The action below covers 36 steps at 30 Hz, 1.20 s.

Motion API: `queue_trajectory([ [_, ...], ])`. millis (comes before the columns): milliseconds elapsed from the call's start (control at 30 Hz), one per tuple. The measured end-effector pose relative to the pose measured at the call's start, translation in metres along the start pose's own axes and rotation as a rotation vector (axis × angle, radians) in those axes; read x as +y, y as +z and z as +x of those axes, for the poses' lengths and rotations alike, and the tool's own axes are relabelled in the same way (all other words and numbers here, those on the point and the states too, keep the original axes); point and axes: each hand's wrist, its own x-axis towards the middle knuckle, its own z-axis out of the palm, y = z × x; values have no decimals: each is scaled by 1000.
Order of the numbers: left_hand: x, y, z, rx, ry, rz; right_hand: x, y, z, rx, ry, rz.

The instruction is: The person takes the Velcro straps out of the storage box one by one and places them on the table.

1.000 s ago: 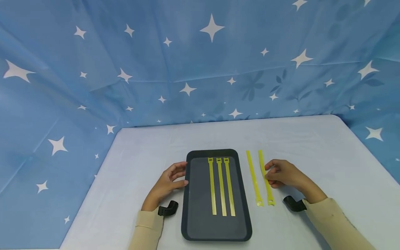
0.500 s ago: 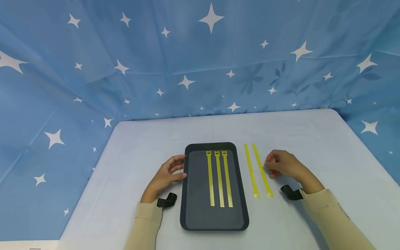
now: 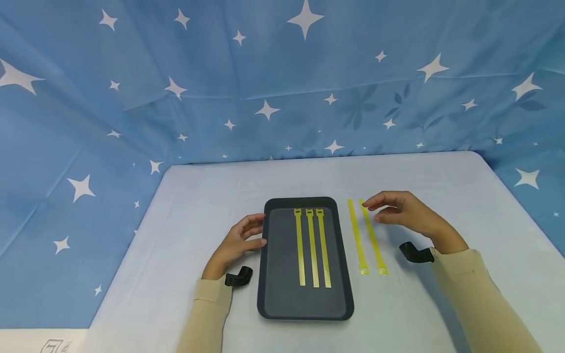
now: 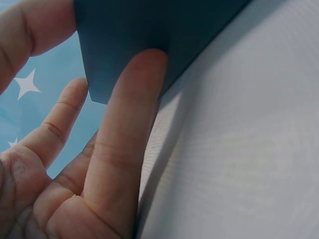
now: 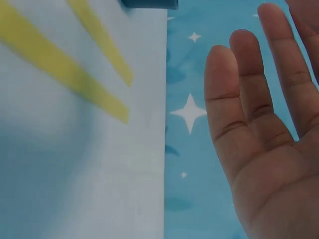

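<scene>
My left hand [image 3: 234, 247] rests at the left side of a dark grey tray [image 3: 261, 294], thumb and fingertips against its outer wall, fingers loosely extended. The left wrist view shows the thumb [image 4: 124, 124] pressed to the tray's side [image 4: 119, 45]. Inside the tray lie three yellow cable straps [image 3: 313, 250], parallel, slotted heads at the far end. Two more yellow straps lie right of the tray, a left one [image 3: 357, 238] and a right one [image 3: 373, 240], heads toward me. Over the right strap's far end hovers my right hand [image 3: 408, 213], fingers spread and holding nothing.
A white cloth [image 3: 212, 196] covers the table, with a blue star-patterned curtain [image 3: 198, 117] behind it and at the sides. Each wrist wears a black camera mount, the left one [image 3: 239, 277] close to the tray. A pale printed item [image 3: 48, 340] shows at the lower left.
My right hand has left the right strap, moved toward its far end and spread its fingers. That strap's far end has shifted left, toward the other strap. The left hand keeps its place.
</scene>
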Motion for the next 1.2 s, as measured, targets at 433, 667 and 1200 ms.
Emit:
queue_trajectory([
  [433,1,1,2,0,-6,0,-12,4,43,-209,-90,27],
  [667,1,-1,2,4,8,17,-13,10,57,-253,-106,36],
  [1200,2,-3,2,4,-12,29,-24,23,88,-396,31,84],
])
